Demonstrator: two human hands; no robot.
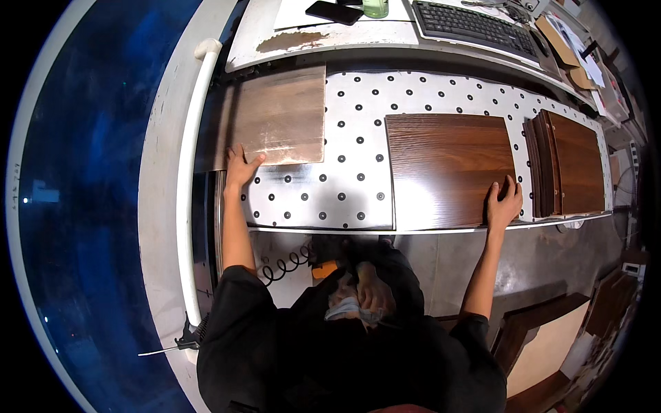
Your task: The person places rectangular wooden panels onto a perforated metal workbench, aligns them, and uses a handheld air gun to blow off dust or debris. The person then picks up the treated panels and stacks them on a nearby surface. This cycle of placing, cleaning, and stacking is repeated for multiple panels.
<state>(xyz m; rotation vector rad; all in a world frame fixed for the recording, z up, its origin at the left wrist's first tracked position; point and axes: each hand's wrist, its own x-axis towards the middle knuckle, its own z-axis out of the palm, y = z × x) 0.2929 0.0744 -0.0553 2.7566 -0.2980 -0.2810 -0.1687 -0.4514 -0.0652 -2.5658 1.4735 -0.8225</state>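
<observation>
My left hand (241,167) rests on the near edge of a greyish-brown wood-grain board (275,113), its fingers spread and the thumb stretched along the edge. That board lies at the left end of a white table dotted with black studs (341,197) and has pale scuffs near its front. At the right, my right hand (505,204) lies on the near right corner of a dark brown wood-grain panel (451,168), fingers apart over its side edge. Just beyond that hand stands a stack of dark brown panels (575,162), with several edges showing on its left side.
Behind the studded table runs a white worktop (330,45) holding a black phone (334,12), a green-tinted container (375,7) and a black keyboard (475,29). A white pipe (189,186) borders the left side. More boards (547,344) stand at the lower right; a coiled black hose (286,265) hangs below.
</observation>
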